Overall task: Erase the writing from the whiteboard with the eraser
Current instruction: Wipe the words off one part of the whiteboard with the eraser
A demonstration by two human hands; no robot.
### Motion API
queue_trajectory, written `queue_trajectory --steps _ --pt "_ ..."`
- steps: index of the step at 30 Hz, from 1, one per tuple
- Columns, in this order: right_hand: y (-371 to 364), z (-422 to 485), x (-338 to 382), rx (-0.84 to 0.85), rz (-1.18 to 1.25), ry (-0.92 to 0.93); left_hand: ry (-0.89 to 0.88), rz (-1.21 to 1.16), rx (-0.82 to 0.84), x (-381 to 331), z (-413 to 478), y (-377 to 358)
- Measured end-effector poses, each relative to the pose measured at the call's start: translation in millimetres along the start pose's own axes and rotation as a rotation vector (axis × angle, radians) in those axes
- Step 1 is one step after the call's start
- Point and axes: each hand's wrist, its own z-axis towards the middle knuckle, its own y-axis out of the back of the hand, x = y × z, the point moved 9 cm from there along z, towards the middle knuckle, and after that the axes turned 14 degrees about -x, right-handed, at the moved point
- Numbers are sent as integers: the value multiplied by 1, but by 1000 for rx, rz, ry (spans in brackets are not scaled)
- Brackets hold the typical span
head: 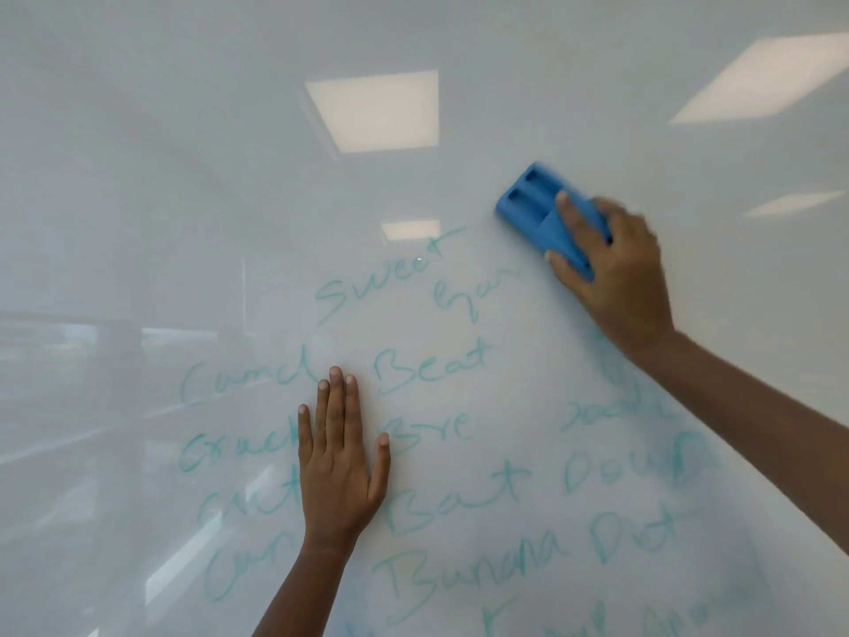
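With your right hand (615,278) clamped on the eraser (542,213) and left hand (340,471) flat and empty, press evenly across the writing (432,365).

The whiteboard (183,177) has a smooth, glossy white face, shiny enough to mirror the square ceiling lights (374,108) and a hazy picture of the room. The teal writing (427,365) on it looks thin, dry and chalky, streaky where the marker strokes run pale. The eraser (537,209) looks like matt blue foam or soft plastic, its back moulded with two recessed grooves and showing no shine.
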Motion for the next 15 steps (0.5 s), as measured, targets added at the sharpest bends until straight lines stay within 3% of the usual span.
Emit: queue_trajectory --steps 6,8,11,15 --pt "54 -126 84 299 433 710 -2 2 -10 0 0 1" --pt "54 -118 78 320 463 819 -2 -1 -12 -1 0 2" --pt "29 -52 37 229 346 690 -1 -4 -17 0 -1 2" --pt "18 32 -70 67 4 114 -10 -9 -28 -1 0 2"
